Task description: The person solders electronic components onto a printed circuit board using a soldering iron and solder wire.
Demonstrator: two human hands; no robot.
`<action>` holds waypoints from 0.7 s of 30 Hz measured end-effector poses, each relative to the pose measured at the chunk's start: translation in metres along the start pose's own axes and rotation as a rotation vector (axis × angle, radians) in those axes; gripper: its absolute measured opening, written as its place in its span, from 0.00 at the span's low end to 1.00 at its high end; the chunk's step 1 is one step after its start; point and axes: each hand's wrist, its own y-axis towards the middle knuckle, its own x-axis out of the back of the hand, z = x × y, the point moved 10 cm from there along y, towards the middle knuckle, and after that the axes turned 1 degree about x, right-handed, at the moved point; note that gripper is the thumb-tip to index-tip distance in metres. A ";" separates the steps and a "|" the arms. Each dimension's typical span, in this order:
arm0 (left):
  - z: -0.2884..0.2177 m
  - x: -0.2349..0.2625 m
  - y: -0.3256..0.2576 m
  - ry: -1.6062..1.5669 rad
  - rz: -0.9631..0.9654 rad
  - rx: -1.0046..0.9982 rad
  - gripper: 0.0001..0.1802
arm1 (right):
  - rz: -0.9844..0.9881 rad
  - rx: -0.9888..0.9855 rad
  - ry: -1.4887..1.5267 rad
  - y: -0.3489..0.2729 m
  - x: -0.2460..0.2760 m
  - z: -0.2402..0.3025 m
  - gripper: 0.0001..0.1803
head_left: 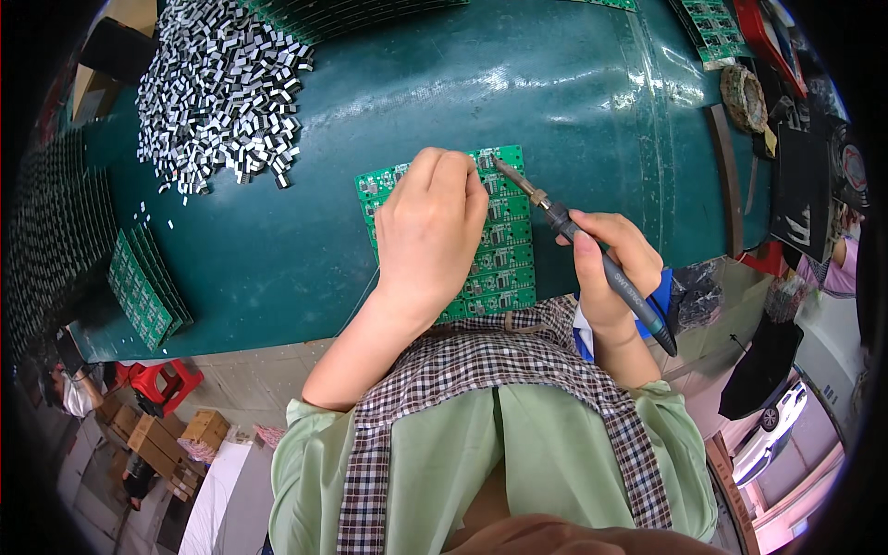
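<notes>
A green circuit board panel [504,233] made of several small boards lies at the table's front edge. My left hand [427,222] rests over its left part, fingers curled together in a pinch. A thin solder wire [359,301] runs up from the table edge behind my left wrist; the fingers hide its end. My right hand [612,264] grips the dark handle of a soldering iron [559,218]. The iron slants up and left, its tip at the panel's top row, just right of my left fingers. Whether the tip touches a joint is too small to tell.
A heap of small black-and-white parts [222,92] covers the table's far left. Upright circuit panels [148,291] stand at left, with more [356,14] at the back. A brown tape roll [743,99] and a dark bar [724,180] lie at right.
</notes>
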 end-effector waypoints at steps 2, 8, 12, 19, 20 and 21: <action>0.000 0.000 0.000 -0.001 0.000 0.003 0.06 | -0.006 -0.005 0.001 0.000 0.000 0.000 0.09; -0.002 -0.004 0.002 -0.021 0.035 -0.029 0.04 | 0.034 0.023 -0.046 -0.004 -0.004 0.004 0.08; 0.003 -0.009 0.001 -0.073 0.113 0.014 0.04 | 0.046 0.032 -0.070 -0.012 -0.006 0.006 0.08; 0.000 -0.001 -0.004 -0.085 0.094 0.004 0.05 | -0.026 0.038 -0.059 -0.015 0.008 0.007 0.08; 0.000 -0.001 -0.007 -0.086 0.096 0.006 0.05 | -0.063 0.013 -0.055 -0.016 0.013 0.005 0.07; 0.000 0.000 -0.009 -0.075 0.098 0.014 0.05 | -0.054 0.040 -0.078 -0.016 0.012 0.008 0.07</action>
